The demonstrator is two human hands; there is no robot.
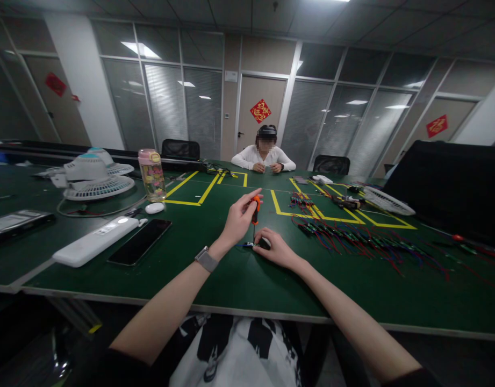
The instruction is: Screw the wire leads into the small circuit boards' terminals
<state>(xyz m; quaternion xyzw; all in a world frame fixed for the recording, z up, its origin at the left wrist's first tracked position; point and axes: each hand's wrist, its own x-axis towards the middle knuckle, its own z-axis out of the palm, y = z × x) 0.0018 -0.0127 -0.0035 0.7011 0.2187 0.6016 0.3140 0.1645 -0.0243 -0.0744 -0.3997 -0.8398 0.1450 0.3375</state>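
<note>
My left hand (pixel 238 217) is closed around the orange-and-black handle of a screwdriver (pixel 256 208), which stands upright with its shaft pointing down. The tip meets a small electronic part (pixel 249 245) on the green tabletop. Low on the table, my right hand (pixel 274 248) curls its fingers and thumb against the same part, steadying its right side. Fingers cover much of the part, so its details are hard to make out. A watch with a metal band sits on my left wrist.
To the right lie several wired circuit boards (pixel 352 236). A black phone (pixel 140 243), a long white device (pixel 94 242), a bottle (pixel 152 174) and a white fan (pixel 98 183) are on the left. Yellow tape (pixel 183 202) marks the table. Across sits another person (pixel 263 156).
</note>
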